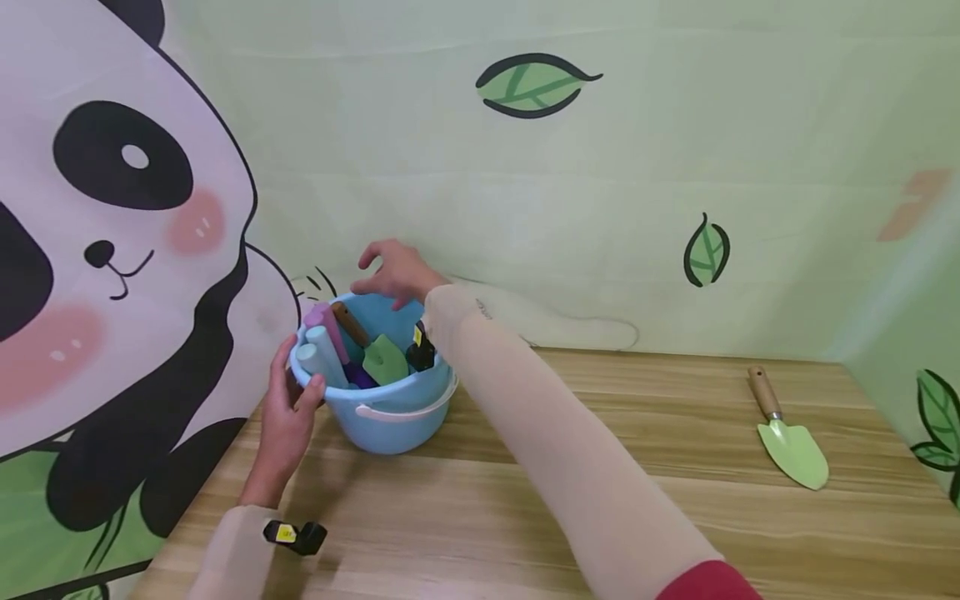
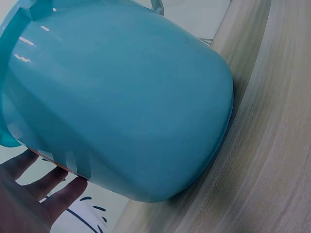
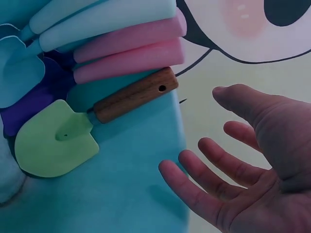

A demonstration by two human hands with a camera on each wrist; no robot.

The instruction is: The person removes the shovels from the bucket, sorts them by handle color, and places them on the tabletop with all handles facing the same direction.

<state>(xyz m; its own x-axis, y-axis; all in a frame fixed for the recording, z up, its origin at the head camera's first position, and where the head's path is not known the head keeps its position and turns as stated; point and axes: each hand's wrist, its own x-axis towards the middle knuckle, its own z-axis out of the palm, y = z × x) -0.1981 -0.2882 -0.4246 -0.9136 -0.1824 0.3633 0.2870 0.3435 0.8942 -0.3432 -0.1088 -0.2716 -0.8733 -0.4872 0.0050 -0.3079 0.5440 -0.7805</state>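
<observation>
A light blue bucket [image 1: 390, 425] with a white handle [image 1: 405, 414] stands on the table at the left. My left hand [image 1: 288, 417] holds its left side, thumb near the rim and fingers along the outer wall. Inside lean a green shovel [image 3: 58, 141] with a wooden grip, light blue tool handles [image 3: 107, 24], pink tool handles [image 3: 131, 60] and dark purple blades [image 3: 41, 97]. Over the bucket's far rim hovers my right hand [image 1: 397, 271], fingers spread and nothing in them. Far to the right on the table lies a green trowel [image 1: 791, 450] with a wooden handle.
Behind the wooden table [image 1: 637, 492] rises a pale green backdrop [image 1: 645, 167] with leaf prints. A large panda picture [image 1: 150, 275] covers the left wall, close beside the bucket. My right sleeve [image 1: 540, 400] crosses over the middle of the table.
</observation>
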